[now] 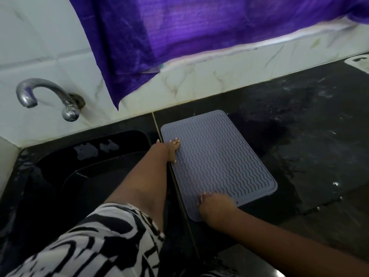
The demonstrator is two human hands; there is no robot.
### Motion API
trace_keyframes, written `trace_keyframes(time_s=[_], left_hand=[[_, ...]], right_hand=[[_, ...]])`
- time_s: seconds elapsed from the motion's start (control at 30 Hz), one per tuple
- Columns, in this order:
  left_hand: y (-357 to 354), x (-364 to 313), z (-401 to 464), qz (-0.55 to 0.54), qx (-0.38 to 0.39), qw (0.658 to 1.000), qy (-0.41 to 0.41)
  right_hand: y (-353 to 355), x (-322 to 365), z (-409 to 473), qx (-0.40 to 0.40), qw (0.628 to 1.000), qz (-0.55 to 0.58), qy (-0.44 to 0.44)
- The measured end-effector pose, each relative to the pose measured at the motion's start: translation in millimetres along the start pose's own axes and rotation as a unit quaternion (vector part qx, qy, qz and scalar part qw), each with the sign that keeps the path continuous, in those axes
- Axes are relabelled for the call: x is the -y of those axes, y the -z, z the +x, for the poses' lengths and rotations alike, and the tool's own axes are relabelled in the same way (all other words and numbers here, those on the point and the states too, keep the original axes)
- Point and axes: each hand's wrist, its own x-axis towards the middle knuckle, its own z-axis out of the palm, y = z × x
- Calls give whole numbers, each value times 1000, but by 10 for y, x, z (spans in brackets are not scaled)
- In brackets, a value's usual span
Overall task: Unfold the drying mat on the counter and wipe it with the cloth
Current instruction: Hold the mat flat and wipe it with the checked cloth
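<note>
1. A black sink is set into the dark counter at the left; its basin is so dark that its contents cannot be made out, apart from pale reflections on the far wall.
2. A chrome tap is mounted on the white tiled wall above the sink's far left side.
3. The grey silicone drying mat, ribbed with wavy lines, is laid flat and fully spread on the counter just right of the sink.
4. The left hand is pressed on the mat's far left edge, fingers spread flat; nothing is gripped.
5. The right hand is rested on the mat's near edge with fingers curled downward; whether its grip has closed on the mat's rim cannot be told, as the fingertips are blurred.
6. A zebra-patterned sleeve covers the left upper arm and is cut off at the near edge.
7. A purple curtain is hung over the wall above, cut off at the top.
8. A pale object at the far right is cut off and cannot be identified.
</note>
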Motion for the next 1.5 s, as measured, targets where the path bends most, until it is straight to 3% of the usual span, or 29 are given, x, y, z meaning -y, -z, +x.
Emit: trace_keyframes(time_s=[0.07,0.13,0.23,0.3,0.37,0.47,0.57,0.67,0.73,0.8,0.87,0.9,0.97,1.03,1.1,1.17,1.23,1.3,1.4,1.5], left_hand=[[7,-102,-98,3,-8,1000,7],[-48,-260,-202,-14,-45,999,24],[-325,-557,-336,-93,-164,982,36],[-518,-728,-428,-199,-208,957,47],[-642,-824,-489,-234,-206,948,63],[-778,-863,-535,-196,-126,969,79],[-840,-887,-546,-175,-128,972,90],[-808,-943,-567,-200,-134,966,95],[-805,-960,-587,-213,-139,963,88],[-792,-957,-606,-213,-140,963,86],[-763,-925,-611,-219,-171,956,90],[-738,-883,-609,-231,-218,943,98],[-630,-767,-596,-290,-307,899,115],[-470,-576,-515,-318,-340,879,105],[-285,-375,-405,-309,-293,900,91],[-130,-183,-241,-239,-221,942,86],[-24,-31,-25,-160,-166,970,70],[43,59,200,-137,-142,979,59],[86,171,459,-125,-115,985,41],[16,227,595,-140,-81,986,40]], right_hand=[[54,-134,-241,26,997,50,49],[165,-376,-409,36,976,204,71],[314,-671,-450,-56,940,326,80],[282,-674,-344,-150,951,257,81],[107,-564,-192,-196,971,124,64],[-242,-355,-106,-131,990,-32,31],[-413,-238,-200,-112,993,-36,12],[-325,-418,-383,-73,987,122,76],[-108,-729,-521,-13,957,259,128],[158,-1056,-588,-39,923,352,149],[321,-1310,-530,-89,871,470,116],[363,-1415,-449,-93,833,538,90],[428,-1574,-250,-34,723,688,52],[525,-1655,-51,7,626,779,44],[711,-1681,164,1,604,795,59],[986,-1656,390,-47,656,751,66],[1292,-1599,674,-119,743,657,55],[1574,-1521,1023,-208,834,510,36],[1795,-1371,1597,-280,891,355,30],[1677,-1152,2068,-237,951,199,4]])
